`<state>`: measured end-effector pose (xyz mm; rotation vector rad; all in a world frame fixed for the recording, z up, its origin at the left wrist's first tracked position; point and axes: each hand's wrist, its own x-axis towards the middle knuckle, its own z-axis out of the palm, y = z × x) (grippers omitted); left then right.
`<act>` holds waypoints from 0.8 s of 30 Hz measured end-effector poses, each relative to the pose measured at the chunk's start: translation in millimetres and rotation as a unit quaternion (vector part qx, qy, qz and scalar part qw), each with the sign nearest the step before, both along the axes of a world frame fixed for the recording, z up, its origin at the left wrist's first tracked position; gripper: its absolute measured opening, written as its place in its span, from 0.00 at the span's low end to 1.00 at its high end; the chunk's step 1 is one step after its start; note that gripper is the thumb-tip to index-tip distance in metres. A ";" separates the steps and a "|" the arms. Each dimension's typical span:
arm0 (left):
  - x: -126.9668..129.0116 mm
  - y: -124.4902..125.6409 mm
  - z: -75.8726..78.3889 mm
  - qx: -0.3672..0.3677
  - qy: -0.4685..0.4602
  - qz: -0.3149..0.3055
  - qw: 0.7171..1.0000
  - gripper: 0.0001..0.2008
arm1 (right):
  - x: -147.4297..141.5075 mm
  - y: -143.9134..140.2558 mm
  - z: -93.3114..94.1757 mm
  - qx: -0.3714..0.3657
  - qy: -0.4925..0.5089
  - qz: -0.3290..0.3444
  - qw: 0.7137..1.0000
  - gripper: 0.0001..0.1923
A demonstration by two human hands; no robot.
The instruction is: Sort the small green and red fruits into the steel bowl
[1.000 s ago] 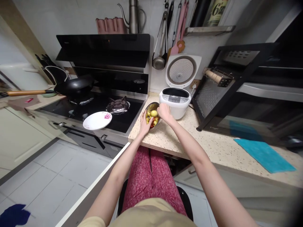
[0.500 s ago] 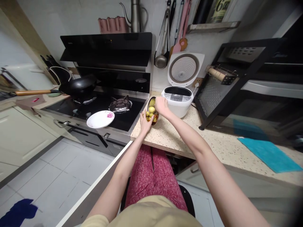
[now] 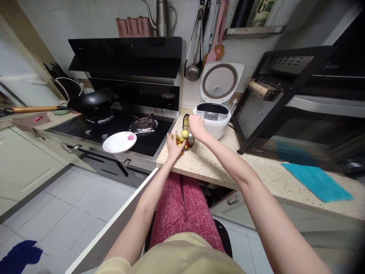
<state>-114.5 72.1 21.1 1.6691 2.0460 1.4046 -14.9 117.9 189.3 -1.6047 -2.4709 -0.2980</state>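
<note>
A shiny metal bowl [image 3: 191,140] is tipped on its side at the counter's left end, its opening facing left. My right hand [image 3: 196,126] grips it from above, fingers curled and partly hidden. Several small yellow-green and reddish fruits, like jujubes [image 3: 181,140], lie in a heap at the bowl's mouth, some on the counter and some inside. Against the heap's left side rests my left hand [image 3: 173,147], fingers spread and curved round the fruits, not closed on any. The speckled counter [image 3: 211,161] lies beneath both hands.
Right behind the bowl stands a white rice cooker [image 3: 214,131] with its lid up. A white flowered plate [image 3: 116,144] overhangs the stove's front edge. A wok [image 3: 92,102] sits on the left burner. A black oven rack [image 3: 242,129] and a teal cloth [image 3: 318,182] are to the right.
My right hand has tipped the bowl further and drawn it back a little to the right, baring its metal inside. More fruits now lie on the counter beside my left hand.
</note>
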 end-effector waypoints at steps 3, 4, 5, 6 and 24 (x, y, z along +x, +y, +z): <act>0.2 0.1 -0.6 0.018 0.050 -0.021 0.998 0.32 | 0.7 -3.1 -4.6 0.029 0.010 -0.022 0.999 0.18; -0.1 0.5 -1.0 0.021 0.064 -0.028 0.997 0.30 | 1.0 -4.1 -6.1 0.037 0.011 -0.023 0.999 0.19; -0.5 0.8 -1.4 0.021 0.074 -0.033 0.997 0.28 | 1.4 -5.1 -7.6 0.044 0.013 -0.022 0.999 0.20; -1.1 1.1 -1.6 0.020 0.081 -0.037 0.996 0.27 | 1.9 -6.0 -9.0 0.051 0.014 -0.020 0.998 0.21; 16.2 -16.1 9.3 0.009 0.265 -0.225 0.938 0.38 | 14.5 -11.9 -21.4 0.090 -0.008 0.036 0.995 0.27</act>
